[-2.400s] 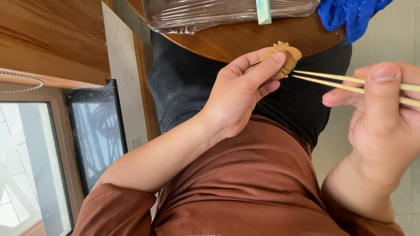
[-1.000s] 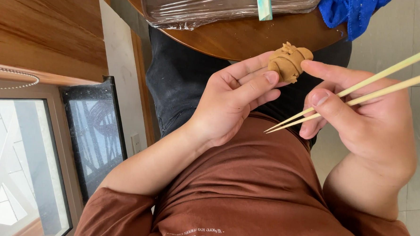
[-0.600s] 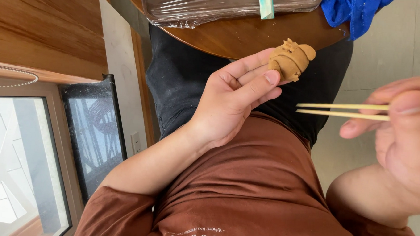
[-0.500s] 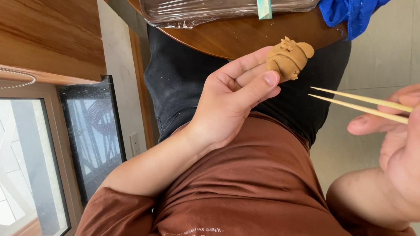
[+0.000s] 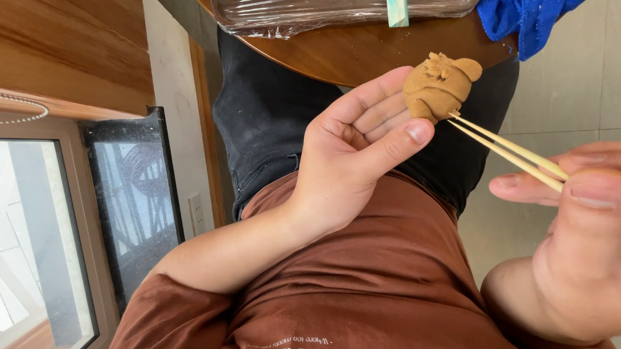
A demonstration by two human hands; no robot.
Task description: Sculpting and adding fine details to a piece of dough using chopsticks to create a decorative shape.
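My left hand (image 5: 357, 155) holds a small tan lump of shaped clay or dough (image 5: 436, 88) at its fingertips, thumb stretched beneath it. My right hand (image 5: 587, 235) grips a pair of pale wooden chopsticks (image 5: 514, 150) at the right edge. The chopstick tips touch the lower right side of the lump. Both hands hover over my lap, above black trousers and a brown shirt.
A round wooden table (image 5: 358, 51) is at the top, carrying a tray wrapped in clear film (image 5: 318, 4) and a blue cloth (image 5: 527, 16). A wooden wall panel (image 5: 58, 38) and a window (image 5: 21, 245) fill the left side. Pale floor tiles (image 5: 594, 82) lie at right.
My right hand swung the chopsticks away to the right, then brought their tips back against the lump. My left hand kept the lump nearly still.
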